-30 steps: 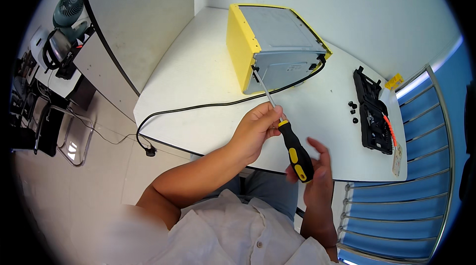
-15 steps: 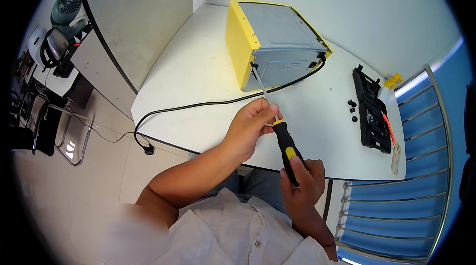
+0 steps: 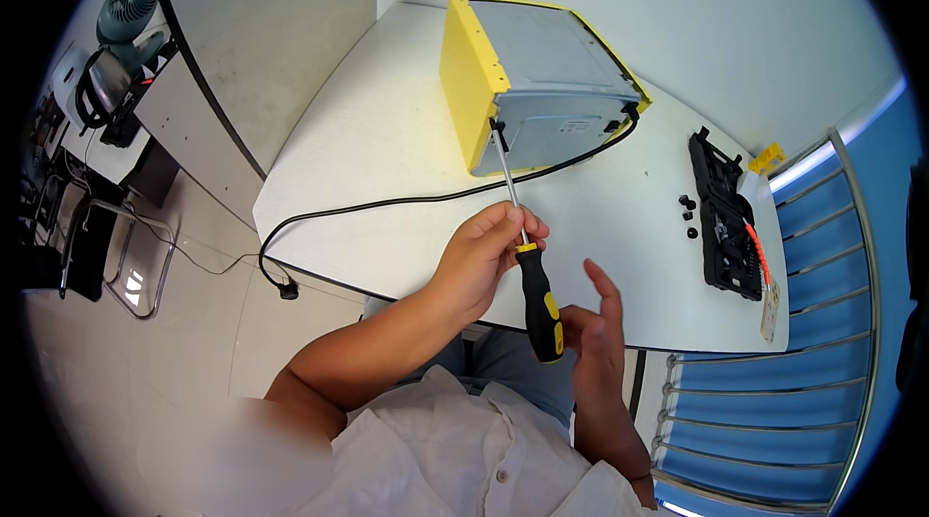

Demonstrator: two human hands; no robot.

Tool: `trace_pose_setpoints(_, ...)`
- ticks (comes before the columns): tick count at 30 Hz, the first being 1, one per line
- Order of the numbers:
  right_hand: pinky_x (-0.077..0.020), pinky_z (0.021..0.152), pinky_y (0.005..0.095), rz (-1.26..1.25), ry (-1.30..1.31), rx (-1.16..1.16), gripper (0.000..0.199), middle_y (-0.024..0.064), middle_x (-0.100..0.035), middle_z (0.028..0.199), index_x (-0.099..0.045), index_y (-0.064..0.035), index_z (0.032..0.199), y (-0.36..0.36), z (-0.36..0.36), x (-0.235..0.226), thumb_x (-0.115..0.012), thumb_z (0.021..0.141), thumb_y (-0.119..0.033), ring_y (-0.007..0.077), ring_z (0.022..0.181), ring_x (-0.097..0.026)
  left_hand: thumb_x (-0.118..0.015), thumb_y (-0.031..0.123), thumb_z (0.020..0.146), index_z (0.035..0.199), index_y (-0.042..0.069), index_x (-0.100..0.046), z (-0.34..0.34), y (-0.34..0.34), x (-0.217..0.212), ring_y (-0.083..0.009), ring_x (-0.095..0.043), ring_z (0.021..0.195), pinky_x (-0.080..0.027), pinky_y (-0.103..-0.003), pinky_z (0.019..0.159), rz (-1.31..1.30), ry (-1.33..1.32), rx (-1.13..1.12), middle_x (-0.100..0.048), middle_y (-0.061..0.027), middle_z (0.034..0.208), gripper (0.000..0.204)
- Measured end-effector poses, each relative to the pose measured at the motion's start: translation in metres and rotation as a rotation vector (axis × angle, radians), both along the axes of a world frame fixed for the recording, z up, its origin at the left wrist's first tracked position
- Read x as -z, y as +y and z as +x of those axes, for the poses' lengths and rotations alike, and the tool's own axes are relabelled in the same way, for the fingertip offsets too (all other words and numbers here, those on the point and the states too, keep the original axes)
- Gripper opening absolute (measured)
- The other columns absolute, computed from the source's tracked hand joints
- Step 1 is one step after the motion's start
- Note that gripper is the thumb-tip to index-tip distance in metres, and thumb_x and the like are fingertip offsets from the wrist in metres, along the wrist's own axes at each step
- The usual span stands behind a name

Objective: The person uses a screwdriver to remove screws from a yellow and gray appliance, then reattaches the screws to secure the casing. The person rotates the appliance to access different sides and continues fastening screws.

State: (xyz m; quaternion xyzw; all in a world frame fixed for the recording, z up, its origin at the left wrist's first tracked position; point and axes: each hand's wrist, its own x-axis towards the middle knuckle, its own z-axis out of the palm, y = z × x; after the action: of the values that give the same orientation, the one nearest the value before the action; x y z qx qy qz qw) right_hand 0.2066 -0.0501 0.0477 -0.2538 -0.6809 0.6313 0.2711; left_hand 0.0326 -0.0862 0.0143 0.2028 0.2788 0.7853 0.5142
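We pinch the screwdriver [image 3: 537, 290] by its shaft in our left hand [image 3: 482, 251]; our right hand [image 3: 597, 348] is loosely open just beside the handle; the tip stands at a corner of the yellow machine [image 3: 468, 82], on the white table [image 3: 358, 159]; a black cord [image 3: 387, 203] passes beneath the shaft.

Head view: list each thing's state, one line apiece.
Screwdriver, held, tip at the yellow-and-grey appliance.
Left hand, grip closed on the shaft.
Right hand, grip open, beside the handle.
Power cord, attached to the appliance.
Power plug, unplugged.
Tool case, open.
Small black pieces, loose on the table.
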Motion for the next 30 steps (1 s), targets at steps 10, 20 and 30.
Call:
trace_pose_setpoints(10, -0.0476, 0.067, 0.0264, 0.139, 0.055, 0.141, 0.051, 0.0078, -0.059, 0.087, -0.037, -0.0019, 0.124, -0.012, -0.001, 0.015, -0.066, 0.086, -0.019, 0.0139, 0.073, -0.058, -0.05, 0.03, 0.097, 0.091, 0.011, -0.055, -0.004, -0.002, -0.013, -0.0145, -0.057, 0.088, -0.044, -0.029, 0.079, -0.125, 0.085, -0.047, -0.061, -0.0051, 0.094, 0.02)
trace_pose_setpoints(20, -0.0383, 0.057, 0.0337, 1.218, -0.015, 0.153, 0.061, 0.0048, -0.054, 0.074, -0.052, -0.0069, 0.115, -0.013, -0.012, 0.009, -0.084, 0.067, -0.025, 0.0215, 0.061, -0.051, -0.05, 0.027, 0.096, 0.082, 0.011, -0.054, -0.016, -0.008, -0.017, -0.0149, -0.056, 0.083, -0.043, -0.028, 0.078, -0.094, 0.101, -0.095, -0.059, -0.0043, 0.088, 0.022)
trace_pose_setpoints(30, -0.0461, 0.059, 0.0307, -0.831, 0.211, -0.383, 0.076, 0.0129, -0.058, 0.078, -0.032, -0.0043, 0.139, -0.015, -0.018, 0.01, -0.039, 0.091, -0.063, 0.0206, 0.062, -0.056, -0.049, 0.034, 0.096, 0.086, 0.009, -0.06, -0.021, -0.009, -0.011, -0.0121, -0.057, 0.086, -0.045, -0.027, 0.077, -0.129, 0.241, -0.066, -0.063, -0.0043, 0.092, 0.029)
